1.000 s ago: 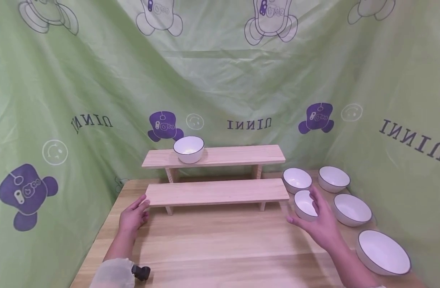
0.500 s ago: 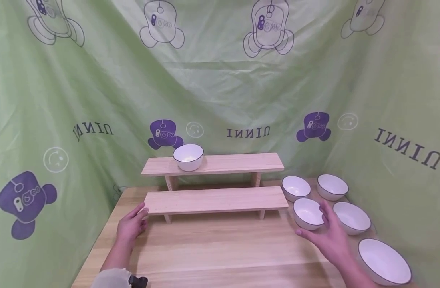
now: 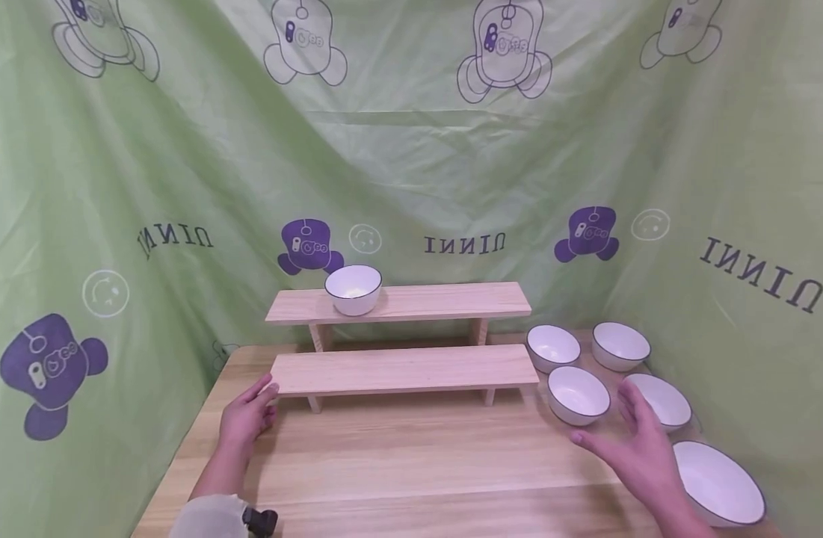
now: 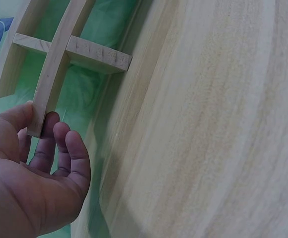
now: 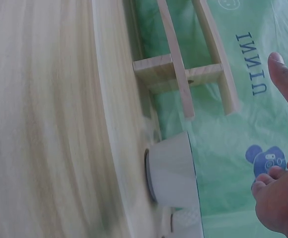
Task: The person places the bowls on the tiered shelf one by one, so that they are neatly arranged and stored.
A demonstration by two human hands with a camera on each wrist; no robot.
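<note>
My left hand (image 3: 245, 417) pinches the left end of the lower step of a two-tier wooden shelf (image 3: 404, 371). In the left wrist view the thumb lies on one face of the board (image 4: 52, 84) and the fingers on the other. My right hand (image 3: 643, 456) hangs over the right side of the table, thumb and fingers spread, holding nothing. Just left of it is a white bowl with a dark rim (image 3: 578, 396); another bowl (image 3: 663, 402) is partly hidden behind its fingers. A single white bowl (image 3: 353, 290) sits on the left part of the upper step.
More white bowls stand at right: one by the shelf's end (image 3: 552, 348), one at the back (image 3: 621, 347) and a larger one (image 3: 718, 484) near the front. A green printed curtain (image 3: 411, 164) encloses the wooden table (image 3: 398, 471).
My right hand has moved right and towards me, away from the shelf's right end, uncovering the near bowl. The left hand stays at the shelf. The head view has tilted slightly up.
</note>
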